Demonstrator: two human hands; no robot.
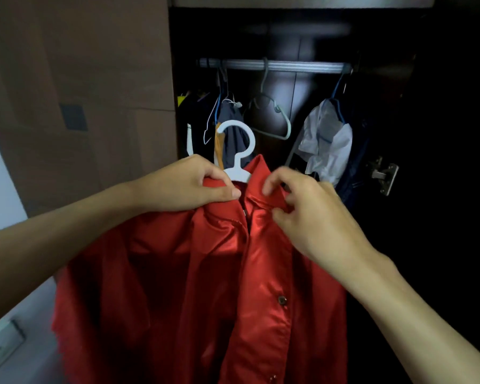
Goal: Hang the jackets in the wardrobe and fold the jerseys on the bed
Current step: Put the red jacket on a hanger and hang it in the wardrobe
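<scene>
A person holds a red jacket [200,286] up before an open, dark wardrobe [399,189]. The left hand [189,184] is clenched on the collar's left side, bearing the weight. The right hand [311,214] pinches the collar's right side, probably straightening it. Between the 2 grips rises a white plastic hanger [240,151], its round hook free. Above the grips runs the metal rail [275,65]. The fabric looks smooth, satiny and creased.
</scene>
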